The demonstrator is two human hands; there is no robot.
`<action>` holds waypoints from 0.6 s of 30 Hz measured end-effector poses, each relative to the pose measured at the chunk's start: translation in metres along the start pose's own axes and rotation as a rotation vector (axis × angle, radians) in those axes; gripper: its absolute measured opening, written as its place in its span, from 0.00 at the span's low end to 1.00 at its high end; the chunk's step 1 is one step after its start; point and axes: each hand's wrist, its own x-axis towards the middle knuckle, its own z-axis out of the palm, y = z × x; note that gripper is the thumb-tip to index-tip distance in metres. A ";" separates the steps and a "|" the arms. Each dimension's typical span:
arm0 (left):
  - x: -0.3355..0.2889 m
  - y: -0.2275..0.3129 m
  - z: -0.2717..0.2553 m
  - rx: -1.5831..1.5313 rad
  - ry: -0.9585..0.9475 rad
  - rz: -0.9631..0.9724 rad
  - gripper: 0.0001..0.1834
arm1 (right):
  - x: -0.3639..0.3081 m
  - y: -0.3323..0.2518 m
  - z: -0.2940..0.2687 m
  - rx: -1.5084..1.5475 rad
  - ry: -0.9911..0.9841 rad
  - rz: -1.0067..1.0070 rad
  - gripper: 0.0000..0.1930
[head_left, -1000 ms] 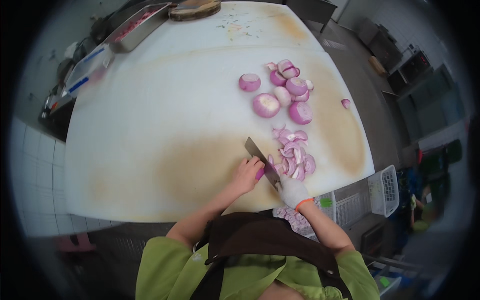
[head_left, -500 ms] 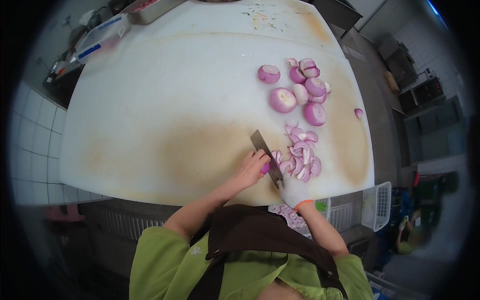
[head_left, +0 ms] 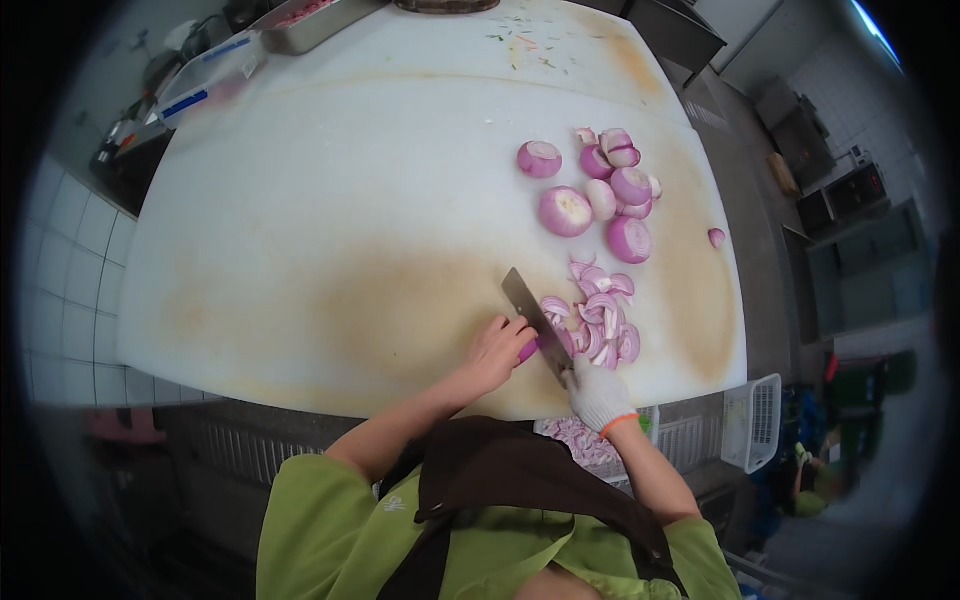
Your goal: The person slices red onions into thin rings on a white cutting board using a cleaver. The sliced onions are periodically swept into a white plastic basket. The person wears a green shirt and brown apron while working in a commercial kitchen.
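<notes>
With bare fingers curled, my left hand (head_left: 496,353) presses a piece of red onion (head_left: 527,350) against the cutting board (head_left: 300,220). My right hand (head_left: 600,392), in a white glove with an orange cuff, grips a kitchen knife (head_left: 533,317). Its broad blade points away from me and stands right beside the left fingertips and the onion. Sliced red onion (head_left: 604,312) lies loose to the right of the blade. Farther back sits a group of peeled red onions (head_left: 566,212), some with cut ends. The knife's handle is mostly hidden in the glove.
A small onion piece (head_left: 716,238) lies near the board's right edge. Below the front edge, a container holds chopped onion (head_left: 580,440). A white basket (head_left: 752,424) stands right of it. At the back left are a metal tray (head_left: 310,25) and a clear plastic box (head_left: 208,75).
The knife and gloved hand have shifted slightly right and toward me. My left hand has moved a little nearer too, still on the onion. The camera view has shifted slightly.
</notes>
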 end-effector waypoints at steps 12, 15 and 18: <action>-0.004 -0.002 0.005 -0.102 0.085 -0.017 0.24 | -0.001 -0.003 -0.005 -0.013 -0.043 0.013 0.16; -0.005 0.000 0.004 -0.101 0.092 -0.001 0.24 | 0.023 -0.002 0.030 -0.027 -0.038 -0.028 0.16; -0.007 -0.004 0.002 -0.067 0.098 0.001 0.24 | 0.009 -0.011 0.004 -0.011 -0.040 -0.018 0.16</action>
